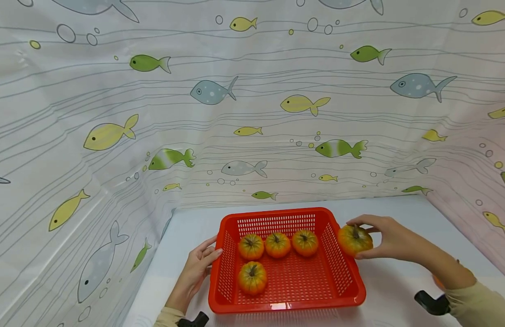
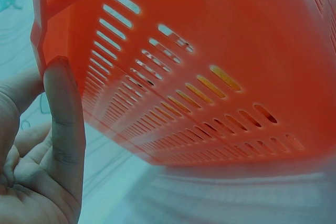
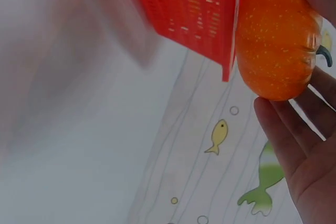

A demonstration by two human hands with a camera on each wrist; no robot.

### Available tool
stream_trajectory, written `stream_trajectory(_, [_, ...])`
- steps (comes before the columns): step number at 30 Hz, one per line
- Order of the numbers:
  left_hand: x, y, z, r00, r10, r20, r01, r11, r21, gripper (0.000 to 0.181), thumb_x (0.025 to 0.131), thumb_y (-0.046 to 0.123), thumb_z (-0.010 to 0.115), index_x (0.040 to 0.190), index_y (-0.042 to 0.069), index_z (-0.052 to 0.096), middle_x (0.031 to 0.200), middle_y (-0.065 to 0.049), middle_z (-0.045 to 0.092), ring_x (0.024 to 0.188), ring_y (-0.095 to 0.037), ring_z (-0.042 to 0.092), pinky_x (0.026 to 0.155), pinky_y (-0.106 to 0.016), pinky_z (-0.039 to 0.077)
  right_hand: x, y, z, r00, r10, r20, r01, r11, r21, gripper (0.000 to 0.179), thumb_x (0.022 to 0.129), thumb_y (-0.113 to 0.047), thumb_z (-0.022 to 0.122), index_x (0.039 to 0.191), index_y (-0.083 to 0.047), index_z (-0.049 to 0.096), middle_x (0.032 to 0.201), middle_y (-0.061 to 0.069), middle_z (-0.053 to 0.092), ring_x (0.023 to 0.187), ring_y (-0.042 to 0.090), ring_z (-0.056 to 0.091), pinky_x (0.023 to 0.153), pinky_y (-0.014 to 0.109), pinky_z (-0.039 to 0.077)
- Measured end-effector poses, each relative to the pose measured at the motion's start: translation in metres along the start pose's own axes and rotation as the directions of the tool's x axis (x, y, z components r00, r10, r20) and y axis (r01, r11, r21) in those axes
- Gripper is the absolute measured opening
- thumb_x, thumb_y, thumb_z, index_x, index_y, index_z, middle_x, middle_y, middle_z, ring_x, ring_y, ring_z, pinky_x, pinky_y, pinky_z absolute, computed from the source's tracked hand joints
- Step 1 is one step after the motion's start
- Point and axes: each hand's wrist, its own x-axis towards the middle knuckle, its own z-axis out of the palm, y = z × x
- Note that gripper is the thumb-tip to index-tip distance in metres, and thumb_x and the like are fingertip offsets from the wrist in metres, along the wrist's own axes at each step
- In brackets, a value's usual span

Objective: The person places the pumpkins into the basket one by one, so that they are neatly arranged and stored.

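A red plastic basket [image 1: 293, 284] with slotted walls holds several small orange-yellow pumpkins: three in a row [image 1: 278, 245] toward the back and one pumpkin [image 1: 252, 278] at the front left. My left hand [image 1: 197, 265] grips the basket's left rim, thumb on top and fingers outside; in the left wrist view a finger [image 2: 64, 124] reaches up to the rim's edge. Between the thumb and fingers of my right hand [image 1: 385, 236] is another pumpkin [image 1: 354, 240], held at the basket's right rim. Its dark stem [image 3: 325, 55] shows in the right wrist view.
The basket stands on a white table [image 1: 195, 222]. An orange thing [image 1: 438, 282] lies mostly hidden behind my right forearm. Behind and at both sides hangs a white sheet printed with fish [image 1: 244, 168]. A black strap end [image 1: 432, 303] juts out by my right sleeve.
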Motion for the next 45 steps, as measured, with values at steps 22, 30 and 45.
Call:
stream_trajectory(22, [0.0, -0.002, 0.001, 1.0, -0.006, -0.007, 0.006, 1.0, 0.0, 0.059, 0.102, 0.013, 0.065, 0.156, 0.011, 0.042, 0.097, 0.002, 0.072, 0.077, -0.013, 0.074, 0.067, -0.029, 0.062, 0.044, -0.035, 0.018, 0.981, -0.052, 0.186, 0.041, 0.997, 0.062, 0.066, 0.078, -0.044, 0.09, 0.133, -0.019, 0.064, 0.13, -0.003, 0.069, 0.118, 0.023, 0.067, 0.092, 0.042, 0.062])
stream_trajectory(30, [0.001, -0.003, 0.001, 1.0, -0.006, -0.011, 0.006, 1.0, -0.003, 0.058, 0.102, 0.014, 0.065, 0.155, 0.011, 0.043, 0.098, 0.002, 0.072, 0.078, -0.013, 0.074, 0.069, -0.029, 0.063, 0.056, -0.048, 0.029, 0.968, -0.085, 0.236, 0.083, 0.996, 0.018, 0.064, 0.078, -0.043, 0.09, 0.133, -0.023, 0.065, 0.132, -0.006, 0.068, 0.12, 0.02, 0.063, 0.097, 0.043, 0.059])
stream_trajectory(45, [-0.001, -0.003, 0.001, 1.0, 0.002, -0.012, -0.002, 1.0, 0.004, 0.058, 0.102, 0.014, 0.065, 0.155, 0.01, 0.042, 0.098, 0.001, 0.072, 0.078, -0.013, 0.075, 0.068, -0.029, 0.063, 0.077, -0.065, 0.052, 0.945, -0.089, 0.314, 0.091, 0.996, 0.008, 0.064, 0.077, -0.04, 0.091, 0.133, -0.026, 0.063, 0.132, -0.011, 0.065, 0.122, 0.016, 0.06, 0.1, 0.041, 0.058])
